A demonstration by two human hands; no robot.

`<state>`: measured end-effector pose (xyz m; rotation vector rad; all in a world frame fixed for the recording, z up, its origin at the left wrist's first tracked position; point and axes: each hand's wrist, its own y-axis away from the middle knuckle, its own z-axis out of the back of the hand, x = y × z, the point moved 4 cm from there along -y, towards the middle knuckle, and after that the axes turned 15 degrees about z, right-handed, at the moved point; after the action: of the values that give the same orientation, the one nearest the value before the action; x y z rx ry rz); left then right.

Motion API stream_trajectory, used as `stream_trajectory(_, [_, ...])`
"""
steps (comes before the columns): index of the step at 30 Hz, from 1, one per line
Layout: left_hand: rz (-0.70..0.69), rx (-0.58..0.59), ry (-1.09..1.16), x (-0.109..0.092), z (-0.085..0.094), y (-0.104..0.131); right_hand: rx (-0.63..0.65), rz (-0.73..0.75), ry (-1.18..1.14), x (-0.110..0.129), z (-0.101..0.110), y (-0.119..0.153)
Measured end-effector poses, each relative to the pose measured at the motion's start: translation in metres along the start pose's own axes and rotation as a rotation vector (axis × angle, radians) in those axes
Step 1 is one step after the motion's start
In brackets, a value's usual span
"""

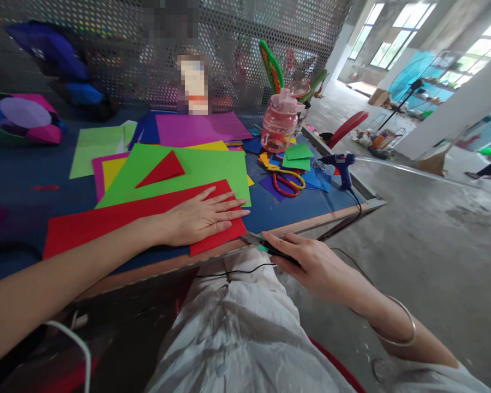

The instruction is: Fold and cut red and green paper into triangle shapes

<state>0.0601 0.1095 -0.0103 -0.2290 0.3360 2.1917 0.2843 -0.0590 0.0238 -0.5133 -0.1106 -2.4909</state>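
Note:
My left hand (202, 218) lies flat with spread fingers on a red sheet (94, 226), pressing near its right end. The sheet looks like felt or thick paper and runs along the table's front edge. My right hand (311, 262) is closed around a black and green utility knife (280, 252). Its metal blade points left and meets or nearly meets the lower right corner of the red sheet; I cannot tell whether they touch. Behind the red sheet is a bright green sheet (213, 164) with a small red triangle (163, 168) on top.
Red and yellow scissors (286, 183) lie among coloured scraps. A blue glue gun (341, 166) rests near the right edge, its cord hanging down. A pink bottle (279, 125) stands behind. Purple sheets (200, 128) lie at the back, before a perforated metal panel (237, 54).

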Motion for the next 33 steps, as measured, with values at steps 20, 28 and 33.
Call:
stream_trajectory(20, [-0.002, -0.027, -0.012, -0.001, -0.001, -0.001, 0.008, 0.033, 0.003, 0.009, -0.006, -0.003])
stream_trajectory(28, [-0.023, -0.028, -0.011, 0.001, -0.002, -0.001, 0.043, 0.021, 0.004, 0.014, -0.010, -0.005])
stream_trajectory(33, [-0.001, -0.025, -0.011, 0.000, -0.002, 0.000, 0.032, 0.047, -0.025, 0.015, -0.011, -0.008])
